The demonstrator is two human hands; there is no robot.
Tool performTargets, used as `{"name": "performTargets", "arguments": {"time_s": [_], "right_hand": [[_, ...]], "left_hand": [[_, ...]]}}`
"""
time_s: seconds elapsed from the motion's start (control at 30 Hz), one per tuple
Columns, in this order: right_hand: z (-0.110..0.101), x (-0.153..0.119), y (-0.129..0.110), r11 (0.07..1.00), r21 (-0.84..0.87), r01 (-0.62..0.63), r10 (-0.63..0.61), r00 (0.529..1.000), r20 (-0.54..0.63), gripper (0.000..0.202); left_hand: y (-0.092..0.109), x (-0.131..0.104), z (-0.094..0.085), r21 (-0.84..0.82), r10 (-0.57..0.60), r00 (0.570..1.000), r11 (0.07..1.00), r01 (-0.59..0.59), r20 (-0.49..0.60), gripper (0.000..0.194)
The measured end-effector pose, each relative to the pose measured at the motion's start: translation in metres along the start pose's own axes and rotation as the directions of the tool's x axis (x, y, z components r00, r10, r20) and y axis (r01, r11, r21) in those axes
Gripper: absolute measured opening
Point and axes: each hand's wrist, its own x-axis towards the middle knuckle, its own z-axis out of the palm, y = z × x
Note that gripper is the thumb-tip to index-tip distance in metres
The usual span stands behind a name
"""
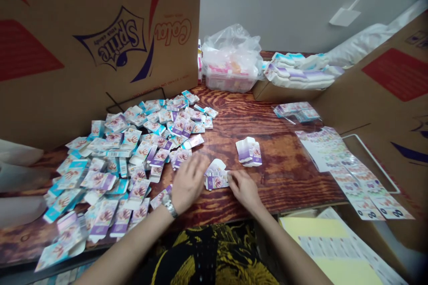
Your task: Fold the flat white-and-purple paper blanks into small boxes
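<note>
A small purple-and-white carton (216, 180), partly unfolded with a white flap standing up at its back, lies on the table between my hands. My right hand (244, 189) pinches its right edge between thumb and fingers. Just left of the carton is my left hand (191, 177), a metal watch on its wrist, its fingers stretched forward and slightly blurred. Whether its fingertips touch the carton is hard to see. Behind the right hand sits a small stack of flat purple-and-white cartons (249, 151). A large heap of folded purple and blue cartons (123, 156) spreads to the left.
Big brown cardboard boxes (100, 22) stand at the back left and on the right. A plastic-bagged tub (230, 75) and an open box of flat cartons (284, 91) are at the back. Sticker sheets (351, 173) lie right; yellow papers (317, 227) lie below the table edge.
</note>
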Motion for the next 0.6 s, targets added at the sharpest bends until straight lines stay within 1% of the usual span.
{"name": "performTargets", "arguments": {"time_s": [0.03,0.1,0.17,0.23,0.3,0.37,0.5,0.6], "right_hand": [[0.003,-0.001,-0.001,0.996,-0.084,-0.001,0.003,1.000,0.021,0.020],[0.007,-0.004,-0.004,0.974,-0.225,0.011,-0.003,0.999,0.035,0.020],[0.010,-0.006,-0.007,0.950,-0.309,0.037,-0.029,0.999,0.031,0.020],[0.013,-0.008,-0.008,0.940,-0.334,0.063,-0.061,0.998,0.018,0.021],[0.018,-0.011,-0.009,0.946,-0.316,0.070,-0.078,0.997,-0.013,0.023],[0.026,-0.014,-0.011,0.962,-0.270,0.048,-0.069,0.995,-0.069,0.024],[0.040,-0.020,-0.016,0.986,-0.163,0.036,-0.061,0.987,-0.150,0.019],[0.041,-0.021,-0.013,0.979,-0.203,0.001,-0.041,0.980,-0.193,0.025]], "left_hand": [[0.010,-0.004,0.011,-0.027,0.056,0.997,0.998,-0.055,0.060,0.045],[0.027,-0.011,0.033,-0.041,0.109,0.980,0.994,-0.104,0.165,0.036],[0.036,-0.016,0.051,-0.036,0.108,0.969,0.994,-0.102,0.221,0.031],[0.037,-0.018,0.060,-0.036,0.094,0.967,0.995,-0.088,0.237,0.029],[0.034,-0.019,0.063,-0.039,0.086,0.966,0.996,-0.079,0.242,0.029],[0.032,-0.019,0.063,-0.040,0.078,0.965,0.997,-0.070,0.250,0.029],[0.032,-0.020,0.063,-0.035,0.055,0.965,0.998,-0.047,0.258,0.028],[0.034,-0.021,0.065,-0.033,0.047,0.965,0.999,-0.039,0.257,0.028]]}}
